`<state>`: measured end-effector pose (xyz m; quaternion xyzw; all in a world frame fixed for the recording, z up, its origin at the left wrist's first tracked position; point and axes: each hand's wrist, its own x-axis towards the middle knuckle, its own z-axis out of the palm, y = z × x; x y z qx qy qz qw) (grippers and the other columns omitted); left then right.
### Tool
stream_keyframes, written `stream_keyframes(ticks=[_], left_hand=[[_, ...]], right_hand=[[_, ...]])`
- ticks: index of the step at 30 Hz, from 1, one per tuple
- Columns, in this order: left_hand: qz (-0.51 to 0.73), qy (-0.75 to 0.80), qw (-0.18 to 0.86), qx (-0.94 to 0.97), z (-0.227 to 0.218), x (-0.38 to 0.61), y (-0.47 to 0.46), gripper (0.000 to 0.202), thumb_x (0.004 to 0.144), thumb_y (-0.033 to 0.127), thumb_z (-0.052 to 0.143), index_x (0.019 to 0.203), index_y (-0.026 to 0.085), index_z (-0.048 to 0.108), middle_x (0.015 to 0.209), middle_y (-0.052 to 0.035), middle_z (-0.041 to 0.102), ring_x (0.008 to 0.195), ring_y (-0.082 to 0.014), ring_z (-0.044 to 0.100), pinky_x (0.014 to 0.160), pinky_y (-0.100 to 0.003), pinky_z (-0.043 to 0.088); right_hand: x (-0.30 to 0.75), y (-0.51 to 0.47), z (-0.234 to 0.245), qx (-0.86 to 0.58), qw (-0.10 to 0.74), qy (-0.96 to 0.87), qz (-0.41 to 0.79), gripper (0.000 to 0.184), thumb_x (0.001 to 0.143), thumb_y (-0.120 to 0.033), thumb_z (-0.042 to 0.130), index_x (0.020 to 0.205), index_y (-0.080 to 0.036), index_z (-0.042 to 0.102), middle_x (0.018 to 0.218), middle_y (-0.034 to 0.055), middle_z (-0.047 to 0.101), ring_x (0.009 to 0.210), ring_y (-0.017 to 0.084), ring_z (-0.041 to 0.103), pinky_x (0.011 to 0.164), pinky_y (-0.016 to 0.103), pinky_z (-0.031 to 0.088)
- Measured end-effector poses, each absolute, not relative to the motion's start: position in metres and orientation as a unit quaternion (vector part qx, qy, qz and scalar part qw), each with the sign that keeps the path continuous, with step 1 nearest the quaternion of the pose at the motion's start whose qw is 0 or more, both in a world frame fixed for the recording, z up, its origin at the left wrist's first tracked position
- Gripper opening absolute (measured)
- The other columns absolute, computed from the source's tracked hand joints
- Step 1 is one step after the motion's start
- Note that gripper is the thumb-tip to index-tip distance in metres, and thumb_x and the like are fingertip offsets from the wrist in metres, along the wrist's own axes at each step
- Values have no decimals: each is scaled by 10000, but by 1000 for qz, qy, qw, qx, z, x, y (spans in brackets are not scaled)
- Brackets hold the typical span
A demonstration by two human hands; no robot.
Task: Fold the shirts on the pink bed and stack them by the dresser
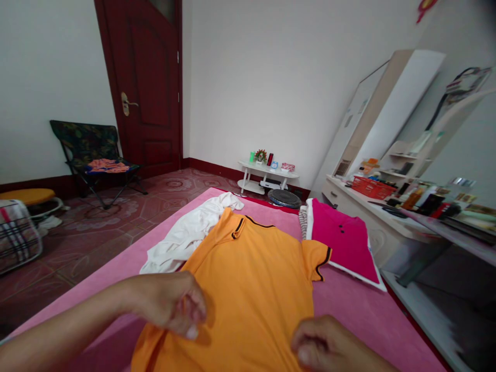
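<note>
We look down on an orange shirt [248, 279] spread out on a pink bed cover [368, 315], its black-trimmed collar pointing away from us and its hem towards us. One short sleeve lies open on the right, while the left side of the shirt is covered by the left hand [174, 305]. That hand sits over the shirt's left edge with its fingers curled in against the palm, and we cannot tell whether any cloth is pinched inside them. The right hand [325, 343] is low at the near right edge of the shirt, also curled into a loose fist, and here too the grip on the fabric is hidden. A crumpled white garment [186, 237] lies just beside the shirt on the left, touching it near the shoulder. A magenta shirt [341, 237] lies flat to the right, just beside the open sleeve, on top of a striped piece [303, 219]. We judge the step in hand to be the laying out and straightening of the orange shirt, with both hands working its near half. In our view, any next move calls for a firm hold on both side edges at matching height and an even pull that keeps the cloth flat, and it should keep clear of the white garment so the two do not drag together
</note>
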<state>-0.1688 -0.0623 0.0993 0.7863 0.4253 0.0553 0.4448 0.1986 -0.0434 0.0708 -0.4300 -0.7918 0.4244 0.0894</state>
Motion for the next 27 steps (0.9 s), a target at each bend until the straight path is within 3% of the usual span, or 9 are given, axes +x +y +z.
stream_keyframes(ticks=[2, 5, 9, 12, 17, 21, 25, 27], left_hand=[[113, 418, 362, 826, 86, -143, -41, 434, 822, 429, 584, 1199, 222, 645, 1185, -64, 663, 1058, -221, 618, 933, -301, 477], [124, 413, 261, 863, 60, -101, -5, 560, 901, 414, 466, 1415, 193, 434, 1485, -118, 395, 1339, -260, 399, 1107, -369, 326], [89, 501, 137, 850, 24, -68, 40, 676, 937, 511, 351, 1491, 132, 272, 1565, -169, 170, 1444, -318, 128, 1162, -504, 143], [89, 560, 85, 820, 7, -64, 66, 677, 938, 595, 264, 1493, 207, 278, 1576, -124, 159, 1451, -315, 93, 1152, -540, 118], [72, 622, -8, 779, 10, -97, 100, 607, 909, 620, 331, 1433, 318, 396, 1573, -91, 202, 1415, -336, 233, 1108, -568, 188], [37, 689, -130, 712, 33, -162, 126, 517, 858, 441, 515, 1338, 249, 537, 1555, -103, 253, 1451, -322, 90, 1141, -539, 38], [35, 759, -137, 635, 47, -198, 138, 495, 860, 454, 482, 1246, 173, 612, 1486, -161, 377, 1426, -387, 152, 1101, -620, -65], [43, 761, -145, 631, 45, -188, 137, 456, 885, 364, 448, 1228, 117, 619, 1487, -186, 365, 1424, -386, 158, 1115, -596, -53]], right_hand=[[177, -11, 64, -437, 179, -778, 415, 350, 812, -453, 534, 888, -149, 689, 829, 60, 679, 768, 179, 607, 664, 252, 454], [153, 41, 38, -454, 302, -776, 318, 413, 817, -408, 517, 1124, -162, 644, 1144, 117, 652, 1064, 234, 592, 933, 355, 450], [147, 81, -4, -501, 294, -802, 139, 452, 843, -347, 493, 1238, -158, 603, 1358, 138, 533, 1281, 265, 453, 1104, 452, 304], [154, 86, -18, -509, 254, -817, 97, 458, 872, -363, 490, 1285, -184, 576, 1421, 110, 479, 1328, 252, 403, 1123, 462, 279], [158, 82, -17, -510, 239, -819, 108, 447, 893, -372, 480, 1296, -201, 568, 1443, 85, 457, 1348, 226, 382, 1142, 440, 247], [157, 81, -14, -509, 248, -815, 118, 435, 892, -360, 487, 1280, -187, 584, 1427, 95, 475, 1336, 226, 398, 1135, 432, 263], [156, 80, -13, -508, 260, -812, 123, 431, 883, -346, 502, 1267, -173, 594, 1417, 106, 483, 1326, 228, 411, 1128, 431, 283], [156, 79, -13, -507, 264, -811, 125, 424, 874, -336, 513, 1257, -175, 601, 1410, 108, 491, 1319, 230, 420, 1124, 433, 294]])
